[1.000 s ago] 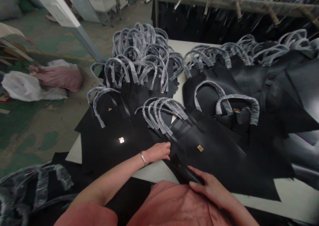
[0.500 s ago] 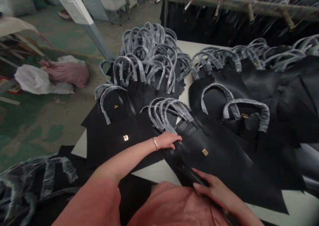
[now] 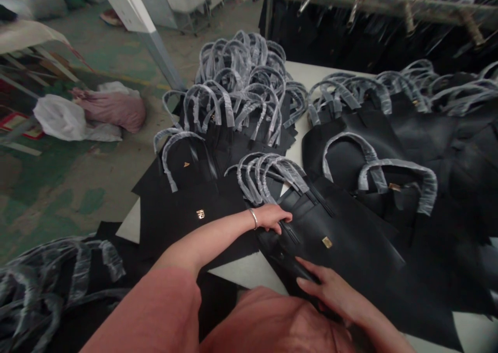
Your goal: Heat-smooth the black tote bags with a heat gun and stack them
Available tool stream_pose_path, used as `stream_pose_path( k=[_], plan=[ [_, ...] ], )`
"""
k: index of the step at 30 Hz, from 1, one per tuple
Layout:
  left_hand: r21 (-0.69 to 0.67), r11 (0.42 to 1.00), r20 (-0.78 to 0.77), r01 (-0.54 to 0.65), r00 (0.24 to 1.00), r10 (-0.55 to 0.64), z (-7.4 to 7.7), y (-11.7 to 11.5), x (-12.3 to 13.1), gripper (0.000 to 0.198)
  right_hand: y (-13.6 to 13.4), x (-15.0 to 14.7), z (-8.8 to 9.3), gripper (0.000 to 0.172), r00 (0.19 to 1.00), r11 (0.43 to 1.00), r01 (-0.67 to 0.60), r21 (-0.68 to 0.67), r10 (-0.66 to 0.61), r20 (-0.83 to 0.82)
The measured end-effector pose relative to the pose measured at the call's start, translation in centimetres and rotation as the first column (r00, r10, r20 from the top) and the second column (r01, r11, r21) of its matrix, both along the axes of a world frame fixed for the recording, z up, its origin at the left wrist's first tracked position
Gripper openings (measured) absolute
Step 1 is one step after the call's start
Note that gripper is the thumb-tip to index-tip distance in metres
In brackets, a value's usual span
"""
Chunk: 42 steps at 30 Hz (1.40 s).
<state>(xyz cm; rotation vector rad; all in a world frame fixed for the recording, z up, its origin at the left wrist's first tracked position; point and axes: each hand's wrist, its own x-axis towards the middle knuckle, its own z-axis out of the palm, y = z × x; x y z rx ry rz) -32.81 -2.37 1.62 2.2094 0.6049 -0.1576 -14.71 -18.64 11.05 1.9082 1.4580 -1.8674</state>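
A black leather tote bag (image 3: pixel 350 254) with a small brass plate (image 3: pixel 327 242) lies flat on the table, its plastic-wrapped handles (image 3: pixel 268 174) fanned out at the far end. My left hand (image 3: pixel 272 218), with a thin metal bangle on its wrist, curls over the bag's upper edge near the handle straps. Lower down, my right hand (image 3: pixel 327 290) grips the bag's dark near edge, and my fingers cover part of it. Further black totes with wrapped handles overlap on both sides, so their lower parts are hidden.
Stacked totes (image 3: pixel 241 88) rise beyond the white table top (image 3: pixel 245 270). More wrapped bags (image 3: pixel 50 275) lie at lower left. A rack with hanging bags (image 3: pixel 381 0) runs along the back. A pink bundle (image 3: pixel 114 109) and white plastic bag (image 3: pixel 58 117) sit on the floor.
My left hand has slid up and to the right onto the tote's edge. The whole scene has drifted right in the view as my head turned. My right hand stays on the near edge.
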Motion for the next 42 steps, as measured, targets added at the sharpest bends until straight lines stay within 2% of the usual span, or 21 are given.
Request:
stream_pose_path(
  k=[3,7,13,18,20,24,27,30,36,42],
  plan=[
    [0.024,1.0,-0.016,0.005,1.0,-0.005,-0.1,0.0,0.1,0.03,0.4,-0.4,-0.4,0.066,1.0,1.0,0.004,0.016,-0.004,-0.022],
    [0.08,0.997,-0.016,0.011,1.0,-0.01,-0.5,-0.1,0.1,0.031,1.2,-1.6,-0.3,0.063,0.997,0.991,-0.076,0.106,0.076,0.008],
    [0.094,0.995,0.0,-0.018,1.0,0.018,-1.1,-0.4,-0.1,0.032,0.0,-0.3,-0.1,0.061,0.991,0.982,-0.12,0.143,0.11,0.073],
    [0.148,0.989,-0.013,-0.022,1.0,0.024,-0.6,-0.7,-0.1,0.034,-0.3,-1.7,-0.3,0.064,0.964,0.905,-0.265,0.333,0.253,0.081],
    [0.164,0.986,0.007,-0.035,0.999,0.034,0.0,-1.2,-0.9,0.032,-0.7,-2.0,0.3,0.064,0.953,0.891,-0.296,0.345,0.297,0.05],
    [0.139,0.99,0.072,-0.01,0.997,0.0,0.8,-2.8,-4.0,0.026,-2.5,-1.1,1.3,0.059,0.95,0.906,-0.287,0.311,0.31,-0.026],
    [0.238,0.969,0.138,0.066,0.985,-0.101,0.4,-4.2,-6.2,0.02,-3.4,-0.4,1.1,0.059,0.954,0.914,-0.293,0.28,0.3,0.021],
    [0.348,0.931,0.127,0.11,0.978,-0.163,-0.5,-5.1,-7.1,0.011,-3.3,-0.4,0.8,0.06,0.96,0.921,-0.281,0.269,0.275,0.061],
    [0.199,0.98,0.104,0.031,0.993,-0.052,-1.4,-4.9,-6.6,0.017,-1.9,-1.1,0.5,0.063,0.972,0.938,-0.235,0.254,0.221,0.082],
    [0.095,0.993,0.183,-0.068,0.982,0.05,-0.2,-3.6,-6.8,0.017,-1.4,-1.4,0.0,0.062,0.98,0.961,-0.18,0.21,0.156,0.125]
  ],
)
